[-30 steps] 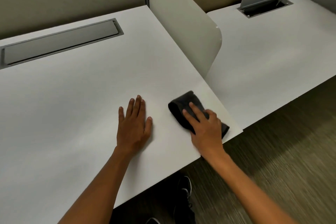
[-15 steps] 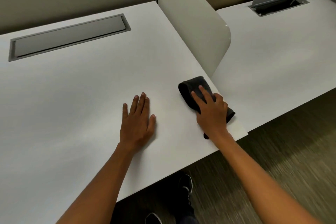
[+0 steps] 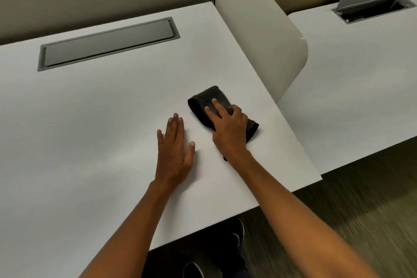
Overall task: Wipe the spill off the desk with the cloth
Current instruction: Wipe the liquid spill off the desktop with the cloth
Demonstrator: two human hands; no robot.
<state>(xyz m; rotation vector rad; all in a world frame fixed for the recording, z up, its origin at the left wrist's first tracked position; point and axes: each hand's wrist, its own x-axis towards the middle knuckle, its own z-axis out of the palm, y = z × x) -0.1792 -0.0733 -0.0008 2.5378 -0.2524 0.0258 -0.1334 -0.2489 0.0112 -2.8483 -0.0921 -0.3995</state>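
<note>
A folded dark grey cloth (image 3: 204, 102) lies on the white desk (image 3: 101, 119), near its right side. My right hand (image 3: 229, 133) presses down on the cloth with fingers spread over it, covering its near half. Just left of the cloth, my left hand (image 3: 176, 151) rests flat on the bare desk, fingers together, holding nothing. No spill shows on the white surface.
A grey cable hatch (image 3: 108, 44) sits closed in the desk's far part. A white divider panel (image 3: 266, 36) rises along the right edge. Beyond it is a second desk (image 3: 361, 79) with an open hatch (image 3: 372, 0). The desk's front edge runs just behind my forearms, with shoes (image 3: 234, 235) below.
My right hand has slid the cloth away from the front right corner, farther onto the desk and a little left. The left hand has stayed flat in place.
</note>
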